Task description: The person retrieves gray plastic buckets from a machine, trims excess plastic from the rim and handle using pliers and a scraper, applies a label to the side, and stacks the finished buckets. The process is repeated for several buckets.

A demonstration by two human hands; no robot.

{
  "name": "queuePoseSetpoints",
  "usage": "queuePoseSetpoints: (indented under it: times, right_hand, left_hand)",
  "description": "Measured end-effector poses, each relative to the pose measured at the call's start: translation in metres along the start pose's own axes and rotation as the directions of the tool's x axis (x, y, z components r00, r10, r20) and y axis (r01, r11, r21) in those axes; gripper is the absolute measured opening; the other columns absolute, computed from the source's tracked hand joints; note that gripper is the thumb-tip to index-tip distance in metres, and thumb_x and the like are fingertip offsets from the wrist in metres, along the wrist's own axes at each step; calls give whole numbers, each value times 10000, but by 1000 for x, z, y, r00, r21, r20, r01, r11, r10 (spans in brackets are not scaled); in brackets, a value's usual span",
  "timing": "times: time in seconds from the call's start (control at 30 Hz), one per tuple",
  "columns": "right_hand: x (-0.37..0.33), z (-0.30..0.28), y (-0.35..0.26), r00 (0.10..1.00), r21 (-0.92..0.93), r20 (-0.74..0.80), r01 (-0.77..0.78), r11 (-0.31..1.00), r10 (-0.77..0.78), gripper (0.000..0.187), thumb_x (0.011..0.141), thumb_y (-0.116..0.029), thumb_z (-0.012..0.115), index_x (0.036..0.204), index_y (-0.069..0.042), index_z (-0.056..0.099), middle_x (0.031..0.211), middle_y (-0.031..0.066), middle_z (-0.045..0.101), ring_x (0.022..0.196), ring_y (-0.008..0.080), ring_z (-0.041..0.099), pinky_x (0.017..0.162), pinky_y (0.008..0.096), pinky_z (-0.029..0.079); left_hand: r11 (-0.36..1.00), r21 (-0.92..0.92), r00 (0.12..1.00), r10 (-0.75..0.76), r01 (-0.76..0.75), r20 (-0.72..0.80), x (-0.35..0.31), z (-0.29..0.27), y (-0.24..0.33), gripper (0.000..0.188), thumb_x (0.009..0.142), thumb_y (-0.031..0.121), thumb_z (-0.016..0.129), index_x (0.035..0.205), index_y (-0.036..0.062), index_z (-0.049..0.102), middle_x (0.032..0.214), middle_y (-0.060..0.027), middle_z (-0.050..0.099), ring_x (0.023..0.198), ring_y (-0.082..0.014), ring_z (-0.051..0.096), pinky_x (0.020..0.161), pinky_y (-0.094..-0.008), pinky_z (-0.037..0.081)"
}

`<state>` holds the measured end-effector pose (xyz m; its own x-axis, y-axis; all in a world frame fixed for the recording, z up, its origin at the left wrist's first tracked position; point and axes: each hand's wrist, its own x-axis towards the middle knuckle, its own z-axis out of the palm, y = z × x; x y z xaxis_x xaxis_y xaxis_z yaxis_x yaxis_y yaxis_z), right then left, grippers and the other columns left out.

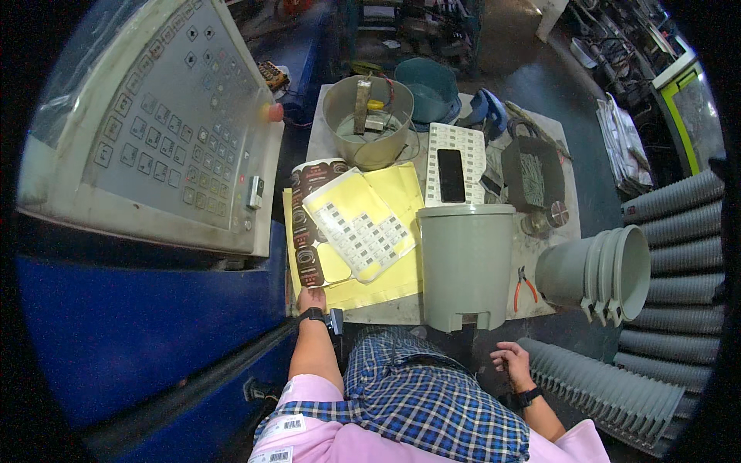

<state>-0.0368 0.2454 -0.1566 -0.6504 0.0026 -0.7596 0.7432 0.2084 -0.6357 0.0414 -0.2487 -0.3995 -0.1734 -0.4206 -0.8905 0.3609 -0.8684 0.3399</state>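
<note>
My left hand [312, 299] is closed at the lower left corner of a brown-and-white printed sticker sheet [307, 266]; its fingertips are partly hidden. That sheet rests on large yellow sheets [394, 289], partly under a white sheet of small labels [363, 235]. Low on the right, my right hand [512, 364] hangs in front of the table with loosely bent, parted fingers and nothing in it. Nearest it on the table are orange-handled pliers [526, 287] and a grey plastic bin [467, 266], whose notched end faces me.
Left stands a machine control panel [181, 131] with a red knob [273, 113]. Behind the sheets are a grey bucket [367, 150] holding tools, a teal bucket [427, 89] and a phone [451, 176] on another label sheet. Stacked grey bins [594, 270] lie right, beside long bin stacks [671, 255].
</note>
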Motion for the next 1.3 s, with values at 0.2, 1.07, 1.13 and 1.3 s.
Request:
queuePoseSetpoints:
  times: [0.2, 1.07, 1.13, 1.3]
  right_hand:
    - [-26, 55, -76, 958, -219, 136, 277, 936, -252, 222, 869, -39, 422, 1025, 28, 565, 834, 107, 671, 665, 106, 576, 562, 234, 474]
    - [33, 293, -118, 120, -231, 710, 970, -69, -694, 195, 780, -158, 632, 950, -65, 651, 891, 101, 608, 843, 300, 571, 739, 395, 486]
    - [34, 293, -118, 128, -237, 713, 969, -66, -689, 185, 778, -153, 631, 939, -65, 655, 887, 102, 610, 842, 299, 573, 740, 394, 486]
    - [34, 293, -124, 251, -289, 731, 956, 45, -635, 161, 781, -143, 621, 916, -66, 662, 870, 115, 605, 858, 297, 579, 742, 391, 485]
  left_hand:
    - [899, 329, 941, 204, -288, 269, -96, 37, 14, 83, 881, 114, 573, 939, 98, 515, 838, -57, 612, 772, -183, 630, 675, -305, 518]
    - [419, 466, 584, 216, -780, 783, -231, 76, -9, 117, 877, 77, 589, 905, -36, 587, 818, -37, 607, 742, -99, 583, 687, -236, 496]
    - [458, 471, 605, 202, -754, 770, -234, 78, -8, 104, 870, 68, 593, 890, -34, 589, 804, -32, 608, 731, -94, 581, 674, -232, 494]
    - [330, 488, 574, 257, -808, 777, -238, 84, -10, 78, 862, 49, 588, 867, -29, 590, 799, -29, 610, 728, -81, 575, 662, -227, 491]
